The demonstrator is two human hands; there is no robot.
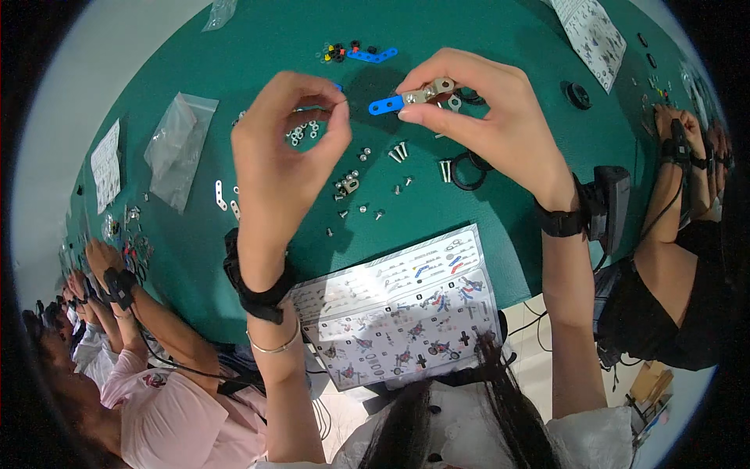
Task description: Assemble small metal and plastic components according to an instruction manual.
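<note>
as two hands [285,152] hover, right [500,113] pinches one blue strip [380,107].

There are three printed sheets [394,324], at least two clear bags [181,152] and one held blue-and-silver assembly [409,98].

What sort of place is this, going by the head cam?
Probably a shared workshop or classroom for small assembly: a green table scattered with loose screws, a printed diagram sheet at its near edge, other people's hands along both sides.
</note>
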